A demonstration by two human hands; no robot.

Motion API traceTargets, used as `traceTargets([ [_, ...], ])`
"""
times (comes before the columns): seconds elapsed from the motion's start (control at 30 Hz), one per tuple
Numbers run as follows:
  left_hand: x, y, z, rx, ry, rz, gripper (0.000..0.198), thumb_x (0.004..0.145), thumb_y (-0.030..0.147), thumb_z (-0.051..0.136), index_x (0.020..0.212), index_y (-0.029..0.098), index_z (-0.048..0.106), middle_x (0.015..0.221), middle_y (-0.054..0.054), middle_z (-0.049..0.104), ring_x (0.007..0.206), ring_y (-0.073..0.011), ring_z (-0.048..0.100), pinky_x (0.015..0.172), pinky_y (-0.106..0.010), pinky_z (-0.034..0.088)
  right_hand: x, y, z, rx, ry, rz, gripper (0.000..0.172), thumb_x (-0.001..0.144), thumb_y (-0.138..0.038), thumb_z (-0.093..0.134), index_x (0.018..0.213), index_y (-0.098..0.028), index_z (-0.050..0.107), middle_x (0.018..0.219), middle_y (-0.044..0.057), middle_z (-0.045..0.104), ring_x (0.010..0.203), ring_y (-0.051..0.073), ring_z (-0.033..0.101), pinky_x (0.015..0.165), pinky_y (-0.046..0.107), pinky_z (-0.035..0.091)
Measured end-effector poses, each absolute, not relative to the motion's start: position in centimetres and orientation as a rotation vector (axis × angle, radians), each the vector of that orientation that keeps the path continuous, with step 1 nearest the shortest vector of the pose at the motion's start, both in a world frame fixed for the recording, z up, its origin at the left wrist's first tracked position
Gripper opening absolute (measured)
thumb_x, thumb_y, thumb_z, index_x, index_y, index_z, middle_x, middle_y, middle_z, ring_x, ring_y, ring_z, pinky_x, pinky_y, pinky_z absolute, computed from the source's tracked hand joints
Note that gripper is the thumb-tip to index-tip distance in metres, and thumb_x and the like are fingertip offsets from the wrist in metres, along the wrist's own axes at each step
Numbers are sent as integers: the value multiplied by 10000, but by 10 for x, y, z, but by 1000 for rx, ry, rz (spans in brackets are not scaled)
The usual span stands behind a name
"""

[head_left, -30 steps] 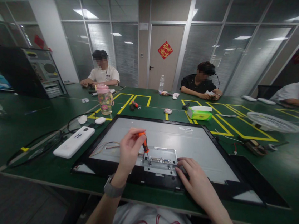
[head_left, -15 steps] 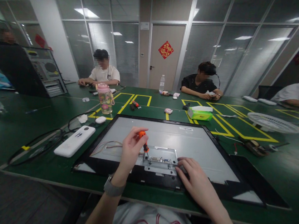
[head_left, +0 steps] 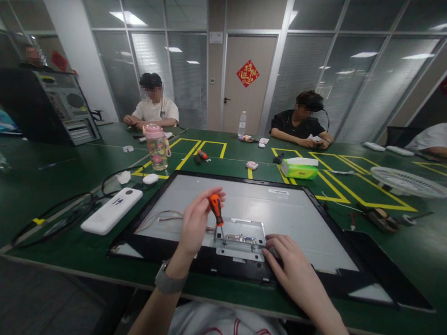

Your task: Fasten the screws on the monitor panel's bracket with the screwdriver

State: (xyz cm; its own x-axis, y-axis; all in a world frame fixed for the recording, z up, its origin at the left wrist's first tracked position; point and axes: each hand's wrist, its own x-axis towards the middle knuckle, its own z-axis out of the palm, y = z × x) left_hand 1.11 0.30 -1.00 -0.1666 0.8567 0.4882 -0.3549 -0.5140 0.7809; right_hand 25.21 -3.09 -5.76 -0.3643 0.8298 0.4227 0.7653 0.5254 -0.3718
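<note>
A monitor panel (head_left: 283, 212) lies face down on the green table, its silver back up inside a black frame. My left hand (head_left: 195, 223) is closed round an orange-handled screwdriver (head_left: 216, 209), whose tip stands on the left end of a small metal bracket (head_left: 239, 240) near the panel's front edge. My right hand (head_left: 291, 264) lies with its fingers spread, pressing on the black frame just right of the bracket. Thin coloured wires (head_left: 161, 217) run across the panel left of my left hand.
A white power bank (head_left: 111, 210) and black cables (head_left: 60, 213) lie to the left. Behind the panel stand a pink-lidded bottle (head_left: 156, 146) and a green tissue box (head_left: 298, 169). A fan grille (head_left: 409, 183) sits right, a computer case (head_left: 40, 106) far left. Several people sit around the table.
My left hand's fingers have shifted on the screwdriver, baring more of its orange handle. The right hand has stayed where it was.
</note>
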Motion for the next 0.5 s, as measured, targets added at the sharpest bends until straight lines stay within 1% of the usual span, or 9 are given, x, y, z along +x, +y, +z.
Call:
traceTargets([
  [0.07,12,2,-9,1216,622,1732,334,890,396,616,1108,166,721,958,-91,724,825,-172,680,797,-300,545,252,-31,-58,-1292,-2203,150,121,984,-229,494,943,-217,607,1023,87,658,981,269,614,893,446,510],
  [0.13,12,2,-9,1236,641,1695,344,873,388,652,1137,175,708,966,-88,722,801,-165,676,788,-299,543,252,-31,-58,-1288,-2201,142,120,983,-226,495,943,-217,608,1022,87,660,981,269,615,896,449,509],
  [0.23,11,5,-13,1276,696,1747,301,793,332,763,1060,197,730,915,-44,694,779,-129,644,748,-235,521,252,-31,-58,-1278,-2192,126,116,978,-220,499,940,-218,609,1020,87,664,978,267,619,893,445,513],
  [0.3,11,6,-13,1294,725,1805,266,765,309,794,1003,204,742,882,-24,669,768,-114,623,710,-201,503,252,-31,-58,-1274,-2188,116,116,976,-220,501,939,-220,611,1016,84,667,974,266,622,885,441,516],
  [0.37,12,6,-12,1281,709,1823,235,826,358,733,999,200,742,925,-41,673,824,-130,635,747,-217,513,252,-31,-57,-1275,-2190,109,116,974,-222,503,935,-221,612,1011,80,669,968,265,625,874,439,520],
  [0.43,12,5,-11,1246,666,1791,278,889,413,644,1030,191,732,986,-70,689,889,-161,659,811,-266,530,253,-31,-57,-1275,-2194,104,111,972,-222,507,929,-222,610,1008,78,670,963,264,628,866,435,523],
  [0.5,13,4,-11,1228,659,1759,298,892,428,633,1044,187,720,976,-76,693,862,-169,670,798,-285,542,253,-31,-57,-1273,-2196,100,104,970,-218,513,928,-223,608,1006,77,670,964,263,630,867,431,524],
])
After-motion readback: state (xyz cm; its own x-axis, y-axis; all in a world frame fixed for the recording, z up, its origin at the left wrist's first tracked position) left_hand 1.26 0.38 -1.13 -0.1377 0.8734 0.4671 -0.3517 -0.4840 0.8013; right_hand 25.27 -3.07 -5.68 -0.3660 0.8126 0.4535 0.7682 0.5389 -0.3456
